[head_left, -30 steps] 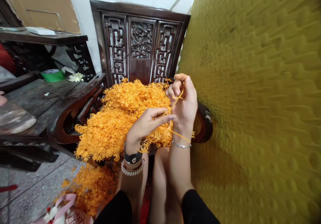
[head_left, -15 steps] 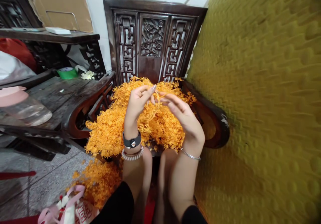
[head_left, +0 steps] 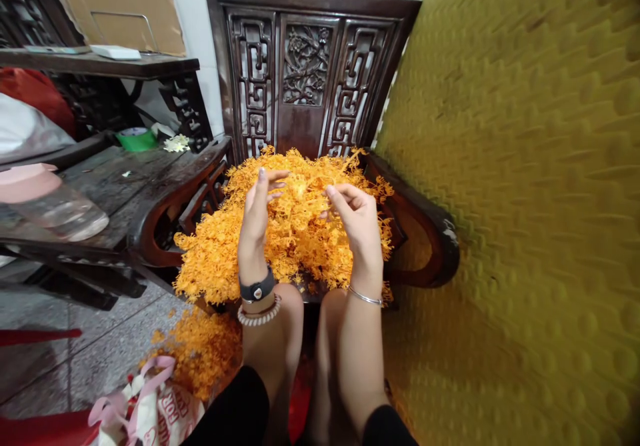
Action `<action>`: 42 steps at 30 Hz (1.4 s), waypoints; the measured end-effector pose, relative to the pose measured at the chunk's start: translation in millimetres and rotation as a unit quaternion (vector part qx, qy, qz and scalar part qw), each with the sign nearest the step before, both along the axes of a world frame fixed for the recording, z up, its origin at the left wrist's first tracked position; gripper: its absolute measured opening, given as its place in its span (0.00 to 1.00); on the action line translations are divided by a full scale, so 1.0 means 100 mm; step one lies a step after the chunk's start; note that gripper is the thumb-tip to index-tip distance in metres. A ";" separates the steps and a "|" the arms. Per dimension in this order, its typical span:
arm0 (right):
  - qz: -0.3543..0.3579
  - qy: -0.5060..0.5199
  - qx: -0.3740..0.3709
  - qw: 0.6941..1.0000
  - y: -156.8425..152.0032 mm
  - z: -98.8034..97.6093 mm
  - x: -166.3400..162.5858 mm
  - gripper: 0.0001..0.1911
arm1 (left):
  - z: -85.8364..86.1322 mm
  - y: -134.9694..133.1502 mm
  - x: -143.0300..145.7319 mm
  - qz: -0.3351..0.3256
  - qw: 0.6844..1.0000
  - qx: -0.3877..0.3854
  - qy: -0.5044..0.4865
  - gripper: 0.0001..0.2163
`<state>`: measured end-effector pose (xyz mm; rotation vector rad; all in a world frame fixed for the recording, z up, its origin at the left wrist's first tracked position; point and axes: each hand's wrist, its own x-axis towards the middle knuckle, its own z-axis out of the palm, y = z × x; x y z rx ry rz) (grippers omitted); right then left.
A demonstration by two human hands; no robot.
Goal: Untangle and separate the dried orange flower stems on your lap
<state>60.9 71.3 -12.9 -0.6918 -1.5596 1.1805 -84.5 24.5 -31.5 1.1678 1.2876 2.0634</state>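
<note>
A big heap of orange plastic flower sprigs (head_left: 295,233) covers the seat of a dark carved wooden chair (head_left: 305,126). Over the left part of the heap, my left hand (head_left: 256,209) is open, thumb and fingers apart, with nothing visible between them. It wears a dark wristband and a coiled bracelet. My right hand (head_left: 357,219) hovers over the right part, thumb and fingertips drawn together in a pinch. Whatever sits in that pinch, if anything, blends into the orange behind. A silver bangle circles the right wrist.
A dark wooden bench (head_left: 120,186) at left bears a pink-lidded bottle (head_left: 70,209) and green tape (head_left: 136,140). More orange pieces (head_left: 200,349) lie on the floor beside a pink-handled bag (head_left: 165,413). A yellow textured surface (head_left: 525,199) rises close on the right.
My hands, which were together over a thin orange strand, have moved apart. The left hand has opened and shifted left; the right has turned more upright. The strand no longer shows between them.
</note>
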 end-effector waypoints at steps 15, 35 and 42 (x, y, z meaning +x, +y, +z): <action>-0.074 -0.113 0.022 0.991 0.00 -0.12 -0.09 0.17 | -0.03 0.01 0.03 -0.037 0.993 0.014 0.112 0.09; -0.079 -0.301 0.244 0.918 -0.16 -0.11 -0.16 0.10 | -0.05 0.07 0.19 0.012 0.990 0.007 0.141 0.09; 0.031 -0.210 0.191 0.958 -0.15 -0.12 -0.14 0.14 | -0.09 0.17 0.20 -0.105 0.990 0.052 -0.084 0.05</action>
